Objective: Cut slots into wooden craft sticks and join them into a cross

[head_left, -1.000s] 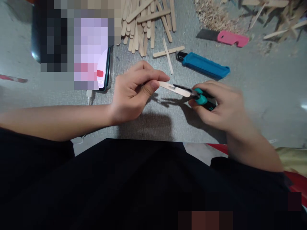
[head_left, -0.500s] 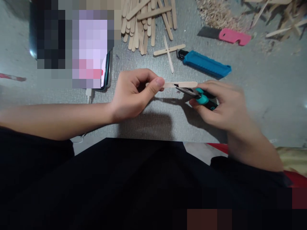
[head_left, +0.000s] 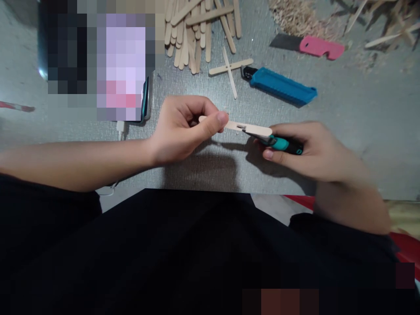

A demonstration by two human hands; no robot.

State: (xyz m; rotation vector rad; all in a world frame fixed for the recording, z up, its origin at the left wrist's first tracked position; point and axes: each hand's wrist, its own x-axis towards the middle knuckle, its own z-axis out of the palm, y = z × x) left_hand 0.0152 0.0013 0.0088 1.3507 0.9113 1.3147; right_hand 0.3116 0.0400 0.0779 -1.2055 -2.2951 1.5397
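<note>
My left hand (head_left: 182, 129) pinches one end of a flat wooden craft stick (head_left: 252, 128) between thumb and fingers, holding it level above the grey table (head_left: 354, 113). My right hand (head_left: 311, 151) is closed round a small cutting tool with teal and black handles (head_left: 284, 145). The tool's dark metal tip touches the stick near its middle, just under the stick's right half.
A heap of wooden sticks (head_left: 197, 30) lies at the back, with two crossed sticks (head_left: 230, 68) in front. A blue utility knife (head_left: 282, 86) and a pink one (head_left: 315, 46) lie behind my right hand. Wood shavings (head_left: 295, 17) sit far right. A phone (head_left: 146, 98) with cable rests left.
The stick swung from sloping down-right to level, then tilted slightly again. My right hand turned and shifted right, bringing the tool's tip under the stick's middle.
</note>
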